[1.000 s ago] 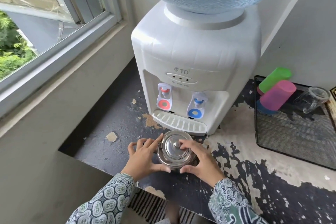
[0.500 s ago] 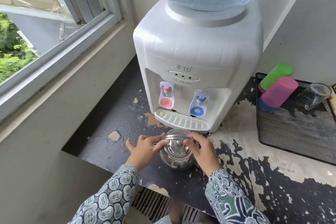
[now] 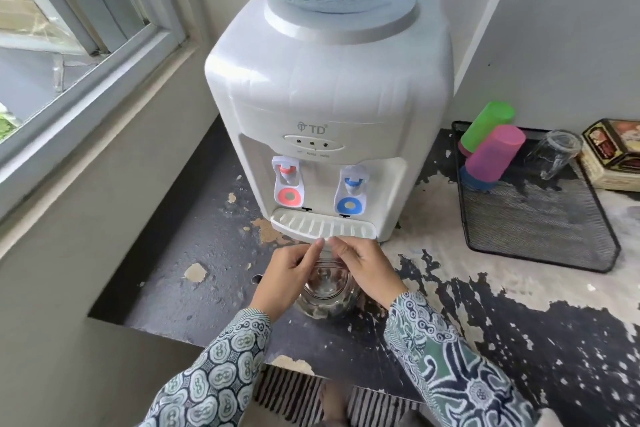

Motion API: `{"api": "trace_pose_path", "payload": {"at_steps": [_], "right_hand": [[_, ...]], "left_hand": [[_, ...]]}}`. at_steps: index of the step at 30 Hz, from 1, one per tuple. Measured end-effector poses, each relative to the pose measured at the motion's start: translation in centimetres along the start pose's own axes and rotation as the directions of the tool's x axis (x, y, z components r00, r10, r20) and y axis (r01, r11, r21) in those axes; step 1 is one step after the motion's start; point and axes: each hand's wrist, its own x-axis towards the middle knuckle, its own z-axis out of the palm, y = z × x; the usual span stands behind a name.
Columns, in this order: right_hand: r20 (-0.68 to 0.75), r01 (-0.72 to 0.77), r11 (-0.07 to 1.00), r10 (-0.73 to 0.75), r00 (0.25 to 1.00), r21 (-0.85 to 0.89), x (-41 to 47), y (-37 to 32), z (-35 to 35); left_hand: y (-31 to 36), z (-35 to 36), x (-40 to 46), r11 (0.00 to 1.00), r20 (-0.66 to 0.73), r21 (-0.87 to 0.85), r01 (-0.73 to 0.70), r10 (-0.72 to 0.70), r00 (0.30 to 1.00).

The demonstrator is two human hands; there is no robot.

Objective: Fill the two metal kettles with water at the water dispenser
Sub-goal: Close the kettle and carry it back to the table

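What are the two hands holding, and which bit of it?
Both the left hand and right hand pinch the thin wire handle raised above the metal kettle.

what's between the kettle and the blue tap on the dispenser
In the head view, the white drip tray lies between the kettle and the blue tap, and the fingertips of both hands, raised over the kettle, reach the tray's front edge.

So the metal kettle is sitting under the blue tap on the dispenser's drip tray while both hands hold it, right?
Not quite. The head view shows the metal kettle on the counter in front of the drip tray, not on it under the blue tap. The left hand and right hand do hold it.
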Motion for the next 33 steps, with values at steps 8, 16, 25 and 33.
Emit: {"api": "trace_pose_path", "payload": {"at_steps": [8,16,25,33], "right_hand": [[-0.012,-0.042,0.997,0.042,0.999,0.064,-6.2,-0.6,-4.9],[-0.213,-0.107,0.985,0.134,0.968,0.134,-22.9,0.7,-13.6],[-0.561,-0.099,0.935,0.286,0.776,0.340,-47.9,1.6,-22.8],[-0.822,-0.184,0.924,0.381,0.423,0.335,-67.0,3.6,-29.0]], "left_hand": [[4.7,3.8,-1.4,0.992,0.156,0.056,-0.113,0.103,0.982],[14.2,16.0,-8.8,0.934,0.412,0.038,-0.354,0.308,0.858],[24.0,34.5,-22.3,0.827,0.666,-0.156,-0.541,0.492,0.560],[30.9,51.8,-34.0,0.776,0.845,-0.288,-0.561,0.481,0.232]]}}
